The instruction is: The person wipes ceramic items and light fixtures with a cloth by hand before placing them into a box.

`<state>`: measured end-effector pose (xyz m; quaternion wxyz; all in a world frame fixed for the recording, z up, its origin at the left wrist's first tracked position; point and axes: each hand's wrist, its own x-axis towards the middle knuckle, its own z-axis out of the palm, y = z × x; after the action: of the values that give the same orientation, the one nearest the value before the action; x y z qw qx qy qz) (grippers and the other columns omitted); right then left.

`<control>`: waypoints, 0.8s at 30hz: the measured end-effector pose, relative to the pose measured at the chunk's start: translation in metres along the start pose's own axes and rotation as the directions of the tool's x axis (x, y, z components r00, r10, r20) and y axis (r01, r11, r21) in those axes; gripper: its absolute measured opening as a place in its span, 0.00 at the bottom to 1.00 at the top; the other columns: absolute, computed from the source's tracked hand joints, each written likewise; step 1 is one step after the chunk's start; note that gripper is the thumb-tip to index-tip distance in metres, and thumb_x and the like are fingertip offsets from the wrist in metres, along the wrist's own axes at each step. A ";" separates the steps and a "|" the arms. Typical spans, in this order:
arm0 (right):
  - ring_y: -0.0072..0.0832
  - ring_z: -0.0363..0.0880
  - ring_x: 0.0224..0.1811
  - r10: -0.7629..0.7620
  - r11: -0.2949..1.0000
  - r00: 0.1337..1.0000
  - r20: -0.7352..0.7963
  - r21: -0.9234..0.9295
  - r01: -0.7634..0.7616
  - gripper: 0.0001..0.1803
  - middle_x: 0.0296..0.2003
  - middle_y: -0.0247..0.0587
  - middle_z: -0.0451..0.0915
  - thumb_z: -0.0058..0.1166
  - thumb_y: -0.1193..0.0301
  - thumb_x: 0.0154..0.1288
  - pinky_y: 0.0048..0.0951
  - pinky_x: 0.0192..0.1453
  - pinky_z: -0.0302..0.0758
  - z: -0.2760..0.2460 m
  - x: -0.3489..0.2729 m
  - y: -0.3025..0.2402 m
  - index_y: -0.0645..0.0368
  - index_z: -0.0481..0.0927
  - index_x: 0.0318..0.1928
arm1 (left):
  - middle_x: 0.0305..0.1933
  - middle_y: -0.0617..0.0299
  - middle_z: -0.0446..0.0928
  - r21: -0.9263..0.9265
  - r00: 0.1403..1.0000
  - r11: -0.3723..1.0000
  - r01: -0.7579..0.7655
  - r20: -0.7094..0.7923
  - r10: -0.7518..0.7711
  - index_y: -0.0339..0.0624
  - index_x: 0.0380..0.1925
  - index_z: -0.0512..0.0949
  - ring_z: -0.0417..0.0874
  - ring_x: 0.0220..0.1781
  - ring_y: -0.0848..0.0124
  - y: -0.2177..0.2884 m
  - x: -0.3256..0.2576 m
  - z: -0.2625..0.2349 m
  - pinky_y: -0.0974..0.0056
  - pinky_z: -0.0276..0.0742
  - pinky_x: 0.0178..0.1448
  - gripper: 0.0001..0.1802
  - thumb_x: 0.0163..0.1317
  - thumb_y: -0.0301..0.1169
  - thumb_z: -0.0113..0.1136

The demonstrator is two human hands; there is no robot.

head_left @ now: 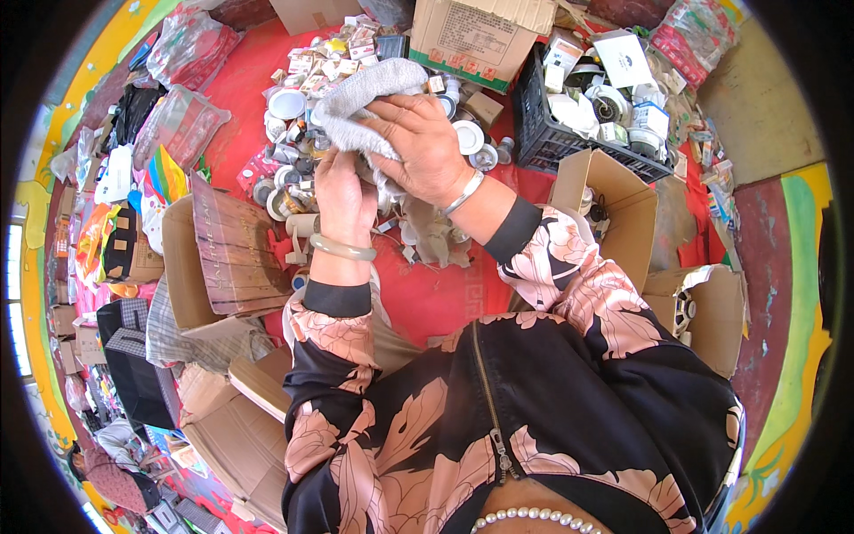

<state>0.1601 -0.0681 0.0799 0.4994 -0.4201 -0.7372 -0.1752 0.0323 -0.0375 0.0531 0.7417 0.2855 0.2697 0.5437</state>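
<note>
A grey-white cloth (pixel 372 87) is bunched up in front of me, above a heap of small goods. My right hand (pixel 423 149) grips it from the right, fingers bent over the fabric. Just left and nearer, my left hand (pixel 345 198) is closed, with its fingertips against the cloth's underside. Whatever it holds is hidden by the cloth and the hands. Around both hands lies the heap of round white-rimmed light fittings (pixel 286 104), metal-coloured cylindrical parts and small boxes (pixel 307 62). Another white-rimmed fitting (pixel 468 137) sits right of my right hand.
A black plastic crate (pixel 544 133) full of lamp parts stands at the far right, beside a large cardboard box (pixel 480 40). Open cartons flank me, one on the left (pixel 182 267) and one on the right (pixel 627 222). Red cloth (pixel 418 298) covers the surface.
</note>
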 end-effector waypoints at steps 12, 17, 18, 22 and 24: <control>0.33 0.75 0.21 0.529 0.845 0.792 -0.305 0.108 -0.524 0.10 0.23 0.43 0.76 0.52 0.67 0.59 0.32 0.23 0.71 -0.026 0.004 0.035 0.62 0.76 0.33 | 0.50 0.50 0.73 -0.255 0.964 0.960 0.113 -0.205 -0.167 0.32 0.50 0.67 0.77 0.50 0.60 -0.003 0.020 -0.013 0.53 0.77 0.52 0.17 0.64 0.27 0.37; 0.30 0.78 0.33 0.955 -0.176 0.195 0.224 0.955 -0.240 0.14 0.32 0.37 0.79 0.51 0.61 0.62 0.32 0.39 0.75 -0.056 0.005 0.084 0.58 0.77 0.39 | 0.50 0.50 0.73 -0.412 0.994 0.909 0.065 -0.051 -0.094 0.32 0.50 0.67 0.78 0.49 0.58 0.015 0.018 -0.017 0.53 0.79 0.49 0.18 0.65 0.29 0.35; 0.36 0.77 0.40 0.938 -0.241 0.199 0.285 0.946 -0.217 0.16 0.38 0.39 0.79 0.50 0.60 0.62 0.37 0.46 0.76 -0.057 0.000 0.087 0.58 0.75 0.44 | 0.50 0.50 0.73 -0.440 0.995 0.895 0.078 -0.018 -0.095 0.32 0.50 0.67 0.77 0.49 0.57 0.016 0.018 -0.019 0.52 0.79 0.49 0.18 0.65 0.29 0.34; 0.36 0.75 0.46 0.812 -0.372 0.393 0.431 0.902 -0.220 0.19 0.43 0.41 0.77 0.44 0.58 0.65 0.41 0.50 0.74 -0.049 -0.003 0.074 0.57 0.73 0.50 | 0.50 0.50 0.73 -0.566 0.986 0.811 0.148 0.147 -0.078 0.33 0.50 0.68 0.78 0.48 0.57 0.019 0.013 -0.018 0.52 0.80 0.48 0.18 0.64 0.29 0.34; 0.35 0.76 0.45 0.695 -0.536 0.431 0.576 0.814 -0.223 0.19 0.42 0.41 0.77 0.44 0.59 0.65 0.37 0.43 0.78 -0.050 0.001 0.058 0.59 0.72 0.49 | 0.50 0.51 0.73 -0.508 0.996 0.856 0.093 0.057 -0.074 0.33 0.50 0.68 0.77 0.49 0.58 0.017 0.017 -0.018 0.52 0.79 0.49 0.18 0.64 0.29 0.35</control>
<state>0.2352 -0.0673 0.0931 0.7367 -0.1781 -0.1632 0.6316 0.0129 -0.0146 0.0518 0.8182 0.0769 0.1150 0.5580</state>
